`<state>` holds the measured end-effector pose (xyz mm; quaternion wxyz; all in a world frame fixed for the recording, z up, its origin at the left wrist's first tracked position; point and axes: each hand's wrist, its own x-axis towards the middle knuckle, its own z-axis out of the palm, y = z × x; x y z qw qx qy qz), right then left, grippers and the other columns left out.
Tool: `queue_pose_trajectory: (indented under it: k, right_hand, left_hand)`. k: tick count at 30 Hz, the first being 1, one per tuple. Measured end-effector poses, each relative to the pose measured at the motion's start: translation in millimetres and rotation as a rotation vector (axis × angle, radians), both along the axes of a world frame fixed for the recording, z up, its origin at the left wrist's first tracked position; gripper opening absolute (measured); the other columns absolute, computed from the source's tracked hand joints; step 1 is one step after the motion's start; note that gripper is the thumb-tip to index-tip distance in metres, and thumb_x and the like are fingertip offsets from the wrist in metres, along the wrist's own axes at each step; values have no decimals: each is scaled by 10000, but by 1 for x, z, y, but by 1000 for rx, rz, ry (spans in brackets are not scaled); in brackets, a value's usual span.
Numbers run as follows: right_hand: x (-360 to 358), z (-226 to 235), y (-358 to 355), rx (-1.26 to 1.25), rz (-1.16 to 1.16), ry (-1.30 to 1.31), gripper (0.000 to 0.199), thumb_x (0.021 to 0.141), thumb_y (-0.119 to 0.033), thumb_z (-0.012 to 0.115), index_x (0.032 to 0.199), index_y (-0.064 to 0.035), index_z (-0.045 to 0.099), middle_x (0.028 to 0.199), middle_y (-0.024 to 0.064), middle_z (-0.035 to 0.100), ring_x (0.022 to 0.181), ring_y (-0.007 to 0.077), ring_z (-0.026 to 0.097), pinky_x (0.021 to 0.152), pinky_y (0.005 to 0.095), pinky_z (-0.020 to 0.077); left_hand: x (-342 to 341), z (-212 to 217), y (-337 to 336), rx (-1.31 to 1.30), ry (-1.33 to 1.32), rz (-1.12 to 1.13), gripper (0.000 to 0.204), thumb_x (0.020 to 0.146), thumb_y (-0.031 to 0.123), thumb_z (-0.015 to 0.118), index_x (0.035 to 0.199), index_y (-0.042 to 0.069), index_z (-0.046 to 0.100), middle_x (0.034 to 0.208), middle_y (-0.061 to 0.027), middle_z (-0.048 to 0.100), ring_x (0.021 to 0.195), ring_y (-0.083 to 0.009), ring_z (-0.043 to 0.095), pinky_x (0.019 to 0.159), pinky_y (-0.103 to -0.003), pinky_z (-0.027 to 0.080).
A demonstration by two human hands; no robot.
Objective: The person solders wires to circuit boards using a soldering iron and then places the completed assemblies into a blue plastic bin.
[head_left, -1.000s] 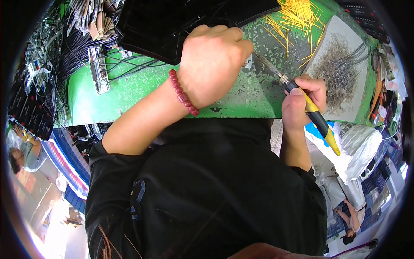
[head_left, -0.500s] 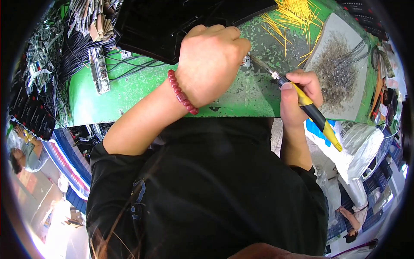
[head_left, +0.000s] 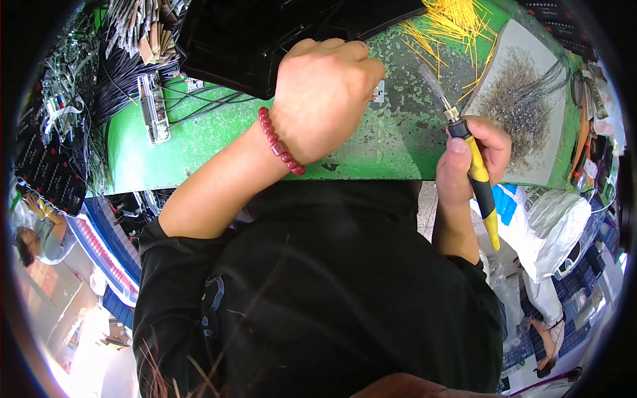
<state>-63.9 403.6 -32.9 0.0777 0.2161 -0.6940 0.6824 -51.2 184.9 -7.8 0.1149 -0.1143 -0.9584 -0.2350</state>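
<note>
My right hand [head_left: 472, 159] grips a yellow-and-black soldering iron [head_left: 482, 182] like a pen, its metal tip pointing up and left over the worn green table. Across the middle, my left hand [head_left: 326, 99] is closed with its back toward me, beside a black tray [head_left: 229, 46]. Its fingertips are hidden beneath it. A small pale piece [head_left: 378, 91] pokes out at that hand's right edge; whether the fingers hold it is not visible. The iron's tip is apart from this piece.
Yellow sticks [head_left: 461, 23] lie in a heap at the far right. A grey board [head_left: 557, 126] carries dark debris and thin wires. To the left are a narrow metal-and-clear part [head_left: 153, 109], black cables [head_left: 126, 83] and stacked flat pieces [head_left: 142, 30]. Other people sit farther off on both sides.
My right hand has drawn the soldering iron to the right, away from the pale piece, and turned it more upright. My left hand has stayed in place.
</note>
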Motion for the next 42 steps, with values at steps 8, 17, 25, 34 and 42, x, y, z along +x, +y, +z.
queue_pose_trajectory:
  k: [8, 17, 25, 34, 42]
  right_hand:
    - [-6, -2, 0, 139, 99, 40, 406, 839, -178, 760, 1149, 15, 581, 868, 124, 685, 745, 168, 681, 675, 279, 551]
    - [-11, 7, -5, 377, 106, 230, 363, 829, -274, 755, 1023, 17, 659, 770, 117, 670, 563, 187, 602, 527, 264, 472]
    - [8, 11, 3, 239, 64, -35, 237, 865, -148, 660, 1017, 28, 613, 789, 68, 619, 658, 103, 548, 610, 235, 428]
    - [7, 7, -7, 84, 17, -202, 223, 827, -11, 699, 997, -10, 556, 769, 11, 593, 618, 32, 491, 563, 190, 399]
    - [10, 8, 3, 194, 57, -118, 201, 797, -49, 732, 927, -9, 584, 732, 25, 592, 597, 37, 501, 529, 193, 399]
  left_hand:
    - [0, 0, 3, 1, 29, 20, 103, 711, 69, 670, 667, 79, 579, 689, -45, 557, 689, -243, 598, 626, -360, 458]
    - [1, 0, 7, 4, 45, 46, 131, 708, 69, 661, 631, 76, 555, 657, -48, 535, 654, -249, 588, 593, -362, 451]
    - [-2, -4, 12, 42, 61, 70, 132, 675, 60, 650, 613, 80, 536, 635, -47, 519, 617, -256, 573, 569, -363, 444]
    - [-1, -9, 11, 77, 65, 85, 136, 670, 58, 652, 608, 78, 533, 624, -50, 539, 597, -261, 573, 556, -365, 448]
    - [0, -8, 14, 49, 87, 100, 147, 670, 64, 664, 606, 81, 533, 615, -49, 539, 581, -256, 573, 547, -358, 454]
